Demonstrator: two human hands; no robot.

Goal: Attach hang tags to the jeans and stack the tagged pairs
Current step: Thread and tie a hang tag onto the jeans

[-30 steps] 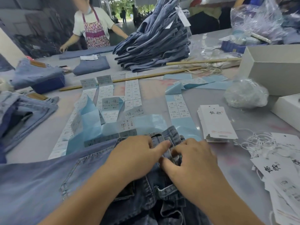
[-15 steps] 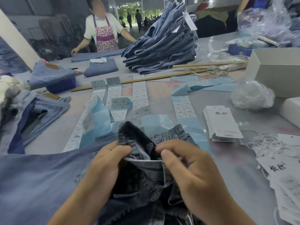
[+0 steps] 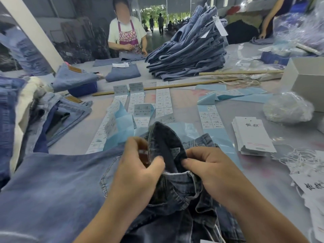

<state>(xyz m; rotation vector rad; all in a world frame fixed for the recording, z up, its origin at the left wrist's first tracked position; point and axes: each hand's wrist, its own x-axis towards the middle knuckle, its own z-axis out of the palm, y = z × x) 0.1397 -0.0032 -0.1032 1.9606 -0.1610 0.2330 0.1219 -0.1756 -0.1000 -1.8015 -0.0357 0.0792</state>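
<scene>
Head view: the left hand (image 3: 140,165) and right hand (image 3: 208,165) each pinch the turned-up waistband of the dark jeans (image 3: 168,199) lying on the near counter (image 3: 228,109). No tag looks attached yet, as far as shows; loose hang tags (image 3: 252,135) wait just right, a tall stack (image 3: 189,57) stands beyond.

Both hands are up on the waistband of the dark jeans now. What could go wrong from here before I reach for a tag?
1. The left hand and right hand pinch only the raised waistband; it may flop shut on release.
2. The loose strings beside the hang tag stack look tangled and could drag several tags.
3. The sticker strips lie just past the jeans and could be swept aside.
</scene>
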